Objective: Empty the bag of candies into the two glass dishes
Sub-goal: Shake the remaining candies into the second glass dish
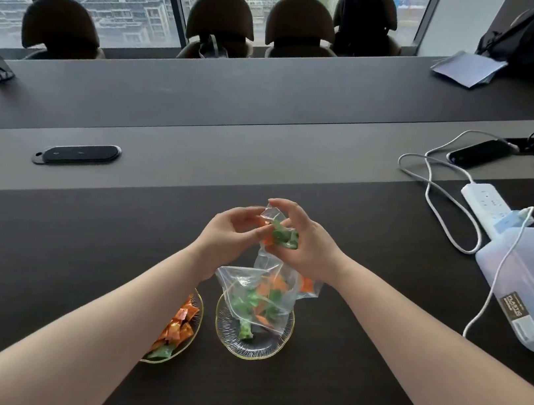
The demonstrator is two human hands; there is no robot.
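The clear bag (262, 292) was held upturned, mouth down over the right glass dish (252, 339) — so candies (245, 329) dropped in. Its upper end was pinched by the left hand (233, 232) and bunched in the right hand (304, 246) — seemingly to squeeze contents down. The left dish (182, 332) already held orange candies.

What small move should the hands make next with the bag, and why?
Probably a gentle shake of the bag over the right dish. Both the left hand and the right hand hold it upturned, its mouth hangs over that dish, one green candy lies there, and many candies remain inside.
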